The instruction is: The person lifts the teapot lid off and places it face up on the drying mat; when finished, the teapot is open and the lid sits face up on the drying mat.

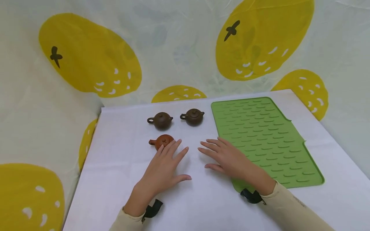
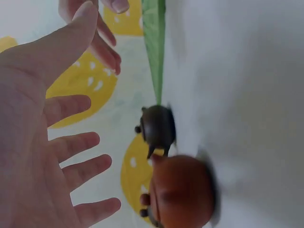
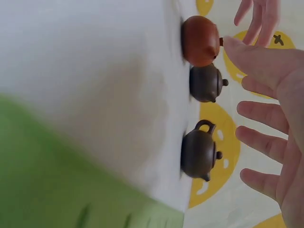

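Observation:
My left hand (image 1: 162, 171) is held above the table with its fingers spread, overlapping the reddish-brown teapot (image 1: 162, 141) in the head view. Nothing is in its grasp; the left wrist view shows the same teapot (image 2: 183, 192) beyond the fingers. My right hand (image 1: 226, 157) hovers across from it, fingers extended and nothing held, over the near left side of the green mat (image 1: 268, 138). Behind the reddish teapot stand two dark brown teapots, a left one (image 1: 162, 121) and a right one (image 1: 194, 117). All three have lids on and handles toward the left.
A white cloth (image 1: 115, 179) covers the table. The green mat has raised dashes and lies along the right side. Behind the table hangs a pale curtain (image 1: 179, 54) printed with large yellow fruit. A dark strap (image 1: 251, 196) sits at the right wrist.

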The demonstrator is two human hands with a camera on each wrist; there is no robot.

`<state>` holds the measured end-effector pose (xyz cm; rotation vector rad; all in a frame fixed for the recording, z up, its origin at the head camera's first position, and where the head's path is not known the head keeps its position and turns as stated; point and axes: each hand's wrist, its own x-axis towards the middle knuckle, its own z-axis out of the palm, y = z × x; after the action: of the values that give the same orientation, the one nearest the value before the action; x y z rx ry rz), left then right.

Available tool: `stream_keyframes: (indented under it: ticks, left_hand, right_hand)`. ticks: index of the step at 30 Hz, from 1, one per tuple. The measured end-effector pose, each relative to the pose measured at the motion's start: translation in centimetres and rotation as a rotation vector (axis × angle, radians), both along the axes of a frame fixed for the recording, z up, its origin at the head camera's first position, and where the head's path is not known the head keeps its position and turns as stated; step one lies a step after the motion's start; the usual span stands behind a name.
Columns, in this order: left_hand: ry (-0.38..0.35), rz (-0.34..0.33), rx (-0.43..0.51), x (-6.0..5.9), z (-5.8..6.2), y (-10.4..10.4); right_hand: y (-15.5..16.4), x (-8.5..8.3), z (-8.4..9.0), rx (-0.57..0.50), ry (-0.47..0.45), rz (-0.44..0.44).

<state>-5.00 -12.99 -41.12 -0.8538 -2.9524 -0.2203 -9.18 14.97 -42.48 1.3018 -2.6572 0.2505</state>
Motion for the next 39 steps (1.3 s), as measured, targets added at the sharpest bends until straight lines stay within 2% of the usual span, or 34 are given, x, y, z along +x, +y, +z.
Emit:
stream_keyframes:
  ticks: [5, 12, 17, 23, 30, 39]
  left_hand:
    - [0.078, 0.025, 0.068, -0.8, 0.8, -1.3]
    - [0.117, 0.132, 0.132, -1.7, 1.4, -3.3]
    - [0.148, 0.202, 0.128, -2.6, 1.2, -4.5]
    - [0.186, 0.291, 0.156, -3.7, 0.6, -5.9]
    - [0.163, 0.377, 0.198, -5.0, -0.3, -6.9]
    - [0.071, 0.444, 0.227, -5.8, -1.3, -7.3]
  right_hand:
    - [-1.8, -1.2, 0.7, -0.017, 0.019, 0.025]
    - [-4.8, -3.0, 1.1, -0.062, 0.02, 0.048]
    - [-6.8, -4.2, 1.2, -0.067, -0.017, 0.044]
    - [-9.2, -5.2, 0.5, -0.062, -0.051, 0.049]
    - [-11.7, -5.3, -0.7, -0.087, -0.041, 0.095]
    - [-13.1, -5.1, -2.1, -0.075, -0.078, 0.072]
